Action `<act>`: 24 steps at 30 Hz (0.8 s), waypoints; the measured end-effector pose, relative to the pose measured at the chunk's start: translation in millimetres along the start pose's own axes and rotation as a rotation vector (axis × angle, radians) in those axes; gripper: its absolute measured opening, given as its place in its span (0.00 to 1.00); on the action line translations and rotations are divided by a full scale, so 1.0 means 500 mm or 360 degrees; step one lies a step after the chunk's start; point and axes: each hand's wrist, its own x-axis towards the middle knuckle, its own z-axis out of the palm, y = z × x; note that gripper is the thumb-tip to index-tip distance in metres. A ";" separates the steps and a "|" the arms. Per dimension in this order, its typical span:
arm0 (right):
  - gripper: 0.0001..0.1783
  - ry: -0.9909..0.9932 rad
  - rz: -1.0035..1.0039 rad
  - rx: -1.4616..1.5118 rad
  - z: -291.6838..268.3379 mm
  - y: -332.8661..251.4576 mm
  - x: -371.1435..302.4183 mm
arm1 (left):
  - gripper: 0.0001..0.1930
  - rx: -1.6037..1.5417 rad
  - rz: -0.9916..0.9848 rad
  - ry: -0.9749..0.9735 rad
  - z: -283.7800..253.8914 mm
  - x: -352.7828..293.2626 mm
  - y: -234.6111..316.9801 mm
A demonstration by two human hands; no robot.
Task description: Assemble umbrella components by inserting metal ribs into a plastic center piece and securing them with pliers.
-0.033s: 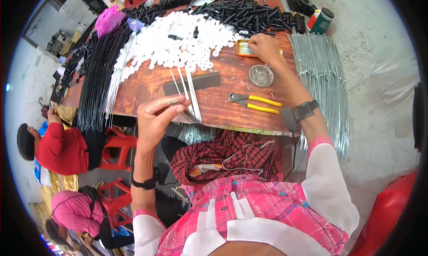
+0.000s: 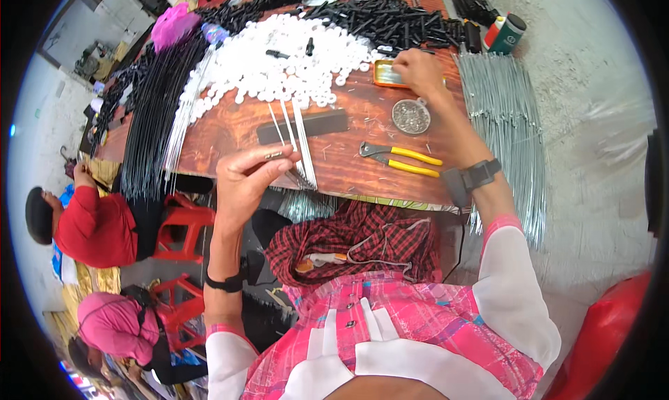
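Observation:
My left hand is closed above the table's near edge. Its thumb and forefinger pinch a small metal piece. Just beyond the fingertips, several thin white rods lie across a flat dark bar. At the right, my right hand bends over a shallow orange-rimmed tin, fingers drawn together at its right side. What those fingertips hold, if anything, is hidden. Near the right wrist stands a round dish of tiny metal bits. Yellow-handled pliers lie closer to me.
White rings cover the table's middle, with black plastic parts heaped behind. Black rods hang over the left edge, grey wires lie along the right. A green can stands far right. Co-workers sit at left by red stools.

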 end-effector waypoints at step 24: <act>0.08 -0.0096 -0.0582 0.1275 -0.177 -0.435 -0.132 | 0.07 0.0101 0.0022 0.0036 0.005 0.009 -0.019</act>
